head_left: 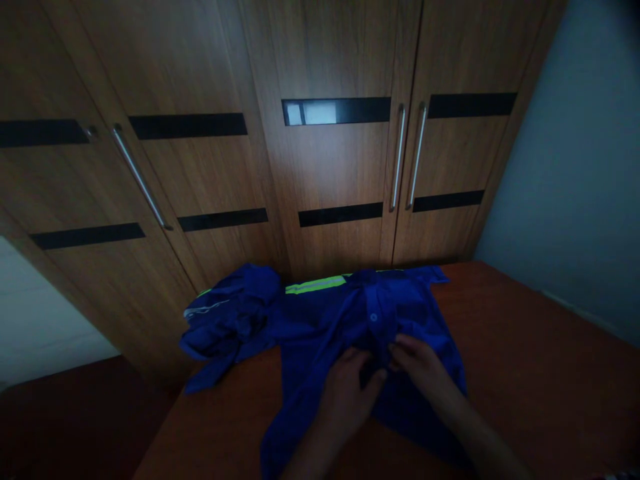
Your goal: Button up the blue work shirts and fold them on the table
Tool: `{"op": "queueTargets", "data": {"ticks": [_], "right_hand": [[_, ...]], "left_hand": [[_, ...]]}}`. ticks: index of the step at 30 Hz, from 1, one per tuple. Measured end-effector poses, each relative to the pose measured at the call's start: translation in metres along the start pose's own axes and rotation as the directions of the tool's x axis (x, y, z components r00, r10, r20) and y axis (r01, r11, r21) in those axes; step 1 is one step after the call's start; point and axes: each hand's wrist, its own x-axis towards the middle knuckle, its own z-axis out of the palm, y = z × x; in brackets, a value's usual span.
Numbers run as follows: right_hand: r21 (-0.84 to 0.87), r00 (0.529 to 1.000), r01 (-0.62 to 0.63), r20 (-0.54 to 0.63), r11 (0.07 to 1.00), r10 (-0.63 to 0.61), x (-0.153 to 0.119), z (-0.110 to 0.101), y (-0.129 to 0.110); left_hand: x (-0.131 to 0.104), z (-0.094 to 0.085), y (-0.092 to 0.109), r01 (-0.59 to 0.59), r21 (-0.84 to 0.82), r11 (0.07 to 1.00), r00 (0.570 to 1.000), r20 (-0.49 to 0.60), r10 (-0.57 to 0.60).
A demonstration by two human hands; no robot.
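A blue work shirt (320, 313) with a yellow-green reflective stripe (315, 285) lies spread on a brown wooden table (525, 360). Its left sleeve is bunched in a heap (230, 317) at the table's far left corner. My left hand (347, 393) and my right hand (423, 367) rest together on the shirt's front opening, just below a button (373, 317). The fingertips of both pinch the fabric edges at the placket. The light is dim, so the exact grip is hard to make out.
A wooden wardrobe (325, 167) with long metal handles (399, 157) and dark inset strips stands right behind the table. A pale wall (585, 180) closes off the right side. Dark floor (65, 420) lies to the left of the table.
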Motion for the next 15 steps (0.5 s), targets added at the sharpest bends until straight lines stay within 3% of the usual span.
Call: {"op": "queueTargets", "data": {"ticks": [4, 7, 9, 15], "right_hand": [[0.193, 0.99, -0.057, 0.134, 0.98, 0.031, -0.005, 0.008, -0.023], [0.111, 0.99, -0.017, 0.14, 0.994, 0.002, -0.004, 0.009, -0.022], [0.039, 0.991, 0.016, 0.134, 0.999, -0.022, -0.004, 0.009, -0.019], [0.089, 0.99, -0.015, 0.14, 0.996, 0.003, -0.004, 0.008, -0.016]], "left_hand": [[0.002, -0.002, 0.005, -0.025, -0.1, 0.995, 0.999, -0.03, 0.022], [0.004, -0.001, 0.001, -0.027, -0.214, 0.976, 0.998, -0.053, 0.016], [0.006, 0.002, -0.004, 0.028, -0.303, 0.953, 0.996, -0.075, -0.053], [0.007, 0.005, -0.011, 0.184, -0.639, 0.747, 0.971, 0.002, -0.238]]}}
